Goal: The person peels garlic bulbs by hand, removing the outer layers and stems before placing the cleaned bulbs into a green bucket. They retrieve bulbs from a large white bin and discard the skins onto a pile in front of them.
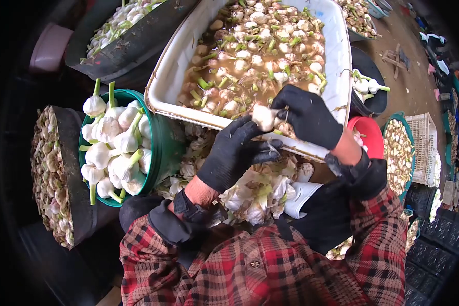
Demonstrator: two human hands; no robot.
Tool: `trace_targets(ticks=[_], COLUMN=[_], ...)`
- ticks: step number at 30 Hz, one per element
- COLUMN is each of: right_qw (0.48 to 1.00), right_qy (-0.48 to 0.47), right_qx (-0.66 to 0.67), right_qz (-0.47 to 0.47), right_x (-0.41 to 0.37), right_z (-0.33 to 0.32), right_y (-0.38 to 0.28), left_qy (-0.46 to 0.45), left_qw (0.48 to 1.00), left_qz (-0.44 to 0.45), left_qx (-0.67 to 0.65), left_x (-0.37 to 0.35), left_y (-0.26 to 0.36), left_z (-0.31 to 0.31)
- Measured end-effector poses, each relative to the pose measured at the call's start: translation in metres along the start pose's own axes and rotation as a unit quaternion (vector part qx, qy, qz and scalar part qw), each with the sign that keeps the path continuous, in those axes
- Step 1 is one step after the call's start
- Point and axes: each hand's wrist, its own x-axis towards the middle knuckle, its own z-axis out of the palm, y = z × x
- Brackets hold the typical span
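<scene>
Over the near rim of a white tub (pixel 188 113), my two hands in black gloves meet at a pale garlic bulb (pixel 263 118). My left hand (pixel 234 153) has its fingers closed around the bulb's near left side. From the right, my right hand (pixel 311 118) pinches at the bulb's other side, where a thin brownish strand shows between the fingertips; what exactly it is I cannot make out. Brown water fills the tub, with many garlic bulbs (pixel 257 61) and cut green stems floating in it. Below my hands lies a heap of loose garlic skins (pixel 257 196).
To the left, a green bucket (pixel 163 153) holds cleaned white bulbs with stems. Dark containers (pixel 76 178) of garlic stand beyond it. At right are a black basin (pixel 375 76), a red bucket (pixel 370 133), a green-rimmed basket of garlic (pixel 399 148) and a beige crate (pixel 422 148).
</scene>
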Motion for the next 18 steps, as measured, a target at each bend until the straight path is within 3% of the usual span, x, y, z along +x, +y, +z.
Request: trace_targets(ticks=[3, 4, 6, 7, 11, 13, 18], right_qw=[0.997, 0.997, 0.985, 0.979, 0.977, 0.977, 0.975], right_qy=[0.053, 0.055, 0.144, 0.138, 0.203, 0.204, 0.210], right_qx=[0.049, 0.050, 0.055, 0.100, 0.037, 0.009, -0.050], right_qz=[-0.002, -0.003, 0.074, 0.115, 0.061, 0.064, 0.048], right_x=[-0.007, -0.008, -0.009, -0.008, -0.004, -0.005, -0.008], right_z=[0.010, 0.013, 0.019, 0.016, 0.029, 0.031, 0.037], right_y=[-0.025, -0.029, -0.039, -0.048, -0.058, -0.063, -0.065], left_qy=[-0.045, -0.016, 0.044, 0.069, 0.092, 0.155, 0.167], left_qw=[0.998, 0.995, 0.978, 0.975, 0.940, 0.876, 0.848], left_qz=[0.028, 0.060, 0.124, 0.147, 0.217, 0.282, 0.299], left_qx=[0.030, 0.075, 0.161, 0.154, 0.245, 0.360, 0.405], left_x=[-0.001, -0.001, -0.001, 0.001, 0.001, 0.004, 0.004], left_y=[0.007, 0.008, 0.009, 0.008, 0.009, 0.007, 0.000], left_z=[0.006, 0.006, 0.006, 0.006, 0.007, 0.006, 0.003])
